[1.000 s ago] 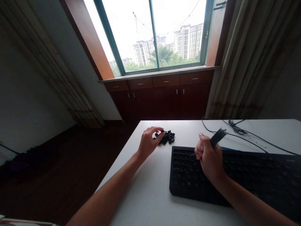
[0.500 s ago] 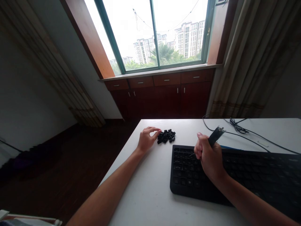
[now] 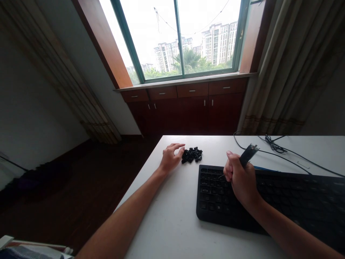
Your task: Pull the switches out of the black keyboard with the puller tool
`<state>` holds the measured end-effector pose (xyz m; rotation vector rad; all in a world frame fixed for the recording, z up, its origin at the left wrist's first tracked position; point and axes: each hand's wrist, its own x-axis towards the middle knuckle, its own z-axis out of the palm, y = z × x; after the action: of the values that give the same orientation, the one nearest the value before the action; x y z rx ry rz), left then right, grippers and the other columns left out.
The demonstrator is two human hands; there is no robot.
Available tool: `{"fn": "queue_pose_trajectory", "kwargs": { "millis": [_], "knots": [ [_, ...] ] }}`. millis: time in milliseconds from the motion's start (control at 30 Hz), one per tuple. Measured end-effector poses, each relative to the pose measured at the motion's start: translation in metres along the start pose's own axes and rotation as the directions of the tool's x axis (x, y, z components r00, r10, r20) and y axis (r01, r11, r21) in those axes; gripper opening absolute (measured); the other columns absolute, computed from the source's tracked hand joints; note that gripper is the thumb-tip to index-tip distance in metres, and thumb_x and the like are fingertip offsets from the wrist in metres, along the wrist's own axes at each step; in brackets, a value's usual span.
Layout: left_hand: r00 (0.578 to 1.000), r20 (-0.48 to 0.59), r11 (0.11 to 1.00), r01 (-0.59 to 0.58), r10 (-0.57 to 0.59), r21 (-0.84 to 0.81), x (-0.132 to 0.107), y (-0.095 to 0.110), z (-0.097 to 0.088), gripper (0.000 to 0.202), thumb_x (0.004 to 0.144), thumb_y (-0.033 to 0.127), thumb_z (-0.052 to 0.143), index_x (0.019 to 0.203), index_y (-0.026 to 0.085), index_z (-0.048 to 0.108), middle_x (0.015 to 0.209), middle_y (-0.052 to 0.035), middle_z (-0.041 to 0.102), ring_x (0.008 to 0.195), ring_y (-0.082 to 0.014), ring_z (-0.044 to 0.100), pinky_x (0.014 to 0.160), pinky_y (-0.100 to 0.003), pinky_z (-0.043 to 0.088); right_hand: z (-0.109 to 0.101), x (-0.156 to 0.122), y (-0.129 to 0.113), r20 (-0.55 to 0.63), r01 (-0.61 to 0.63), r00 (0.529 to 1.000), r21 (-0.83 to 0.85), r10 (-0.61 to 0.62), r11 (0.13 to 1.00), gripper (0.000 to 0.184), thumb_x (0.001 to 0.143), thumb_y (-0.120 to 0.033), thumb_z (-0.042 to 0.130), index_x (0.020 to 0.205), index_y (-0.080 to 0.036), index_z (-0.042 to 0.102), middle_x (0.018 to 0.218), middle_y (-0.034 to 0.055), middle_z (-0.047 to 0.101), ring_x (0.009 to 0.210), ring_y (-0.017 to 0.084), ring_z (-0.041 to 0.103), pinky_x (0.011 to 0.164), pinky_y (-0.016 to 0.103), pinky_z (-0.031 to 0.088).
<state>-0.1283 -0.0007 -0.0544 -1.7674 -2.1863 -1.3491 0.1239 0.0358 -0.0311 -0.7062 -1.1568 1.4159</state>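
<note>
My left hand [image 3: 170,157] rests at the left edge of a small pile of black keycaps [image 3: 192,155]. Its thumb and forefinger are slightly apart, with nothing visible between them. A black keyboard [image 3: 212,217] lies to the right, and several key places at its left end look bare of caps. Over this part, my right hand [image 3: 241,178] is wrapped round a dark flat-handled keycap puller [image 3: 248,155]. Metal prongs stick out of the handle's upper end. A thin wire tip pokes out below the fist, close to the keys; whether it touches them I cannot tell.
Black cables [image 3: 277,147] lie in loops behind the keyboard, beside a small bent wire piece [image 3: 303,164]. Something thin and blue [image 3: 265,168] shows at the keyboard's back edge. The white table [image 3: 159,223] ends at the left above a dark floor.
My left thumb and forefinger have parted a little at the pile. My right hand keeps its grip and place over the keyboard. The whole view has shifted slightly.
</note>
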Motion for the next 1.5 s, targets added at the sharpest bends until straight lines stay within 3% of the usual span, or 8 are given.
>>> {"fn": "queue_pose_trajectory", "kwargs": {
  "millis": [100, 200, 367, 467, 533, 800, 1133, 1500],
  "knots": [
    [0.996, -0.074, 0.999, -0.04, 0.039, -0.006, -0.003, 0.013, -0.001, 0.023, 0.098, 0.031, 0.054, 0.109, 0.022, 0.072, 0.113, -0.0064, 0.071, 0.108, -0.0231, 0.065, 0.099, -0.041, 0.049, 0.0, 0.0, -0.001, 0.002, 0.003, 1.0, -0.002, -0.003, 1.0, 0.05, 0.092, -0.039, 0.064, 0.053, -0.022, 0.039, 0.042, -0.0067, 0.039, 0.037, 0.008, 0.039, 0.037, 0.024, 0.032],
    [0.976, -0.089, 0.975, -0.207, 0.2, -0.076, -0.014, 0.038, 0.001, 0.018, 0.099, 0.028, 0.054, 0.107, 0.021, 0.068, 0.107, -0.0057, 0.07, 0.105, -0.0216, 0.063, 0.098, -0.04, 0.049, 0.001, 0.0, -0.002, 0.005, -0.001, 1.0, 0.001, 0.001, 1.0, 0.05, 0.092, -0.039, 0.064, 0.053, -0.022, 0.039, 0.042, -0.0066, 0.039, 0.037, 0.009, 0.039, 0.037, 0.024, 0.031],
    [0.889, 0.112, 0.873, -0.402, 0.445, -0.276, -0.039, 0.079, 0.012, 0.016, 0.097, 0.022, 0.057, 0.111, 0.021, 0.065, 0.106, -0.0065, 0.069, 0.102, -0.0202, 0.061, 0.094, -0.038, 0.049, 0.001, 0.0, -0.003, -0.005, -0.017, 1.0, 0.016, 0.017, 1.0, 0.048, 0.092, -0.039, 0.064, 0.053, -0.022, 0.041, 0.043, -0.0066, 0.04, 0.037, 0.009, 0.039, 0.038, 0.025, 0.031],
    [0.794, 0.245, 0.819, -0.477, 0.557, -0.318, -0.046, 0.086, 0.015, 0.018, 0.095, 0.022, 0.06, 0.112, 0.02, 0.065, 0.105, -0.0073, 0.069, 0.099, -0.0209, 0.061, 0.093, -0.039, 0.048, 0.001, 0.0, -0.004, -0.002, -0.024, 1.0, 0.019, 0.024, 1.0, 0.049, 0.092, -0.039, 0.064, 0.053, -0.022, 0.042, 0.043, -0.0063, 0.041, 0.038, 0.009, 0.04, 0.04, 0.025, 0.033],
    [0.766, 0.272, 0.805, -0.498, 0.583, -0.322, -0.047, 0.085, 0.015, 0.02, 0.095, 0.022, 0.059, 0.114, 0.02, 0.065, 0.106, -0.0077, 0.069, 0.098, -0.0213, 0.06, 0.093, -0.04, 0.047, 0.001, 0.0, -0.005, 0.01, -0.036, 0.999, 0.02, 0.036, 0.999, 0.049, 0.093, -0.041, 0.063, 0.053, -0.022, 0.042, 0.042, -0.0059, 0.041, 0.038, 0.009, 0.042, 0.04, 0.025, 0.033],
    [0.779, 0.275, 0.814, -0.469, 0.564, -0.343, -0.043, 0.082, 0.017, 0.017, 0.096, 0.027, 0.062, 0.11, 0.02, 0.067, 0.107, -0.0075, 0.072, 0.099, -0.0206, 0.063, 0.095, -0.039, 0.046, 0.002, -0.001, -0.01, 0.222, -0.133, 0.968, 0.07, 0.115, 0.989, 0.044, 0.095, -0.048, 0.058, 0.061, -0.022, 0.048, 0.057, -0.0005, 0.059, 0.049, 0.014, 0.053, 0.042, 0.025, 0.039],
    [0.806, 0.254, 0.835, -0.456, 0.535, -0.308, -0.04, 0.085, 0.02, 0.013, 0.097, 0.026, 0.059, 0.104, 0.019, 0.067, 0.097, -0.006, 0.072, 0.09, -0.0195, 0.061, 0.089, -0.037, 0.046, 0.005, 0.003, -0.006, 0.204, -0.09, 0.977, 0.117, 0.065, 0.989, 0.037, 0.094, -0.041, 0.06, 0.064, -0.02, 0.053, 0.068, -0.0008, 0.06, 0.055, 0.012, 0.051, 0.046, 0.023, 0.039],
    [0.86, 0.234, 0.873, -0.378, 0.454, -0.306, -0.054, 0.092, 0.01, 0.007, 0.095, 0.027, 0.063, 0.097, 0.021, 0.067, 0.093, -0.004, 0.071, 0.087, -0.0187, 0.062, 0.084, -0.036, 0.047, 0.003, 0.006, -0.007, 0.213, -0.11, 0.97, -0.032, 0.115, 0.993, 0.037, 0.093, -0.05, 0.057, 0.072, -0.019, 0.061, 0.065, 0.0002, 0.061, 0.053, 0.013, 0.052, 0.046, 0.024, 0.042]
  ]
}}
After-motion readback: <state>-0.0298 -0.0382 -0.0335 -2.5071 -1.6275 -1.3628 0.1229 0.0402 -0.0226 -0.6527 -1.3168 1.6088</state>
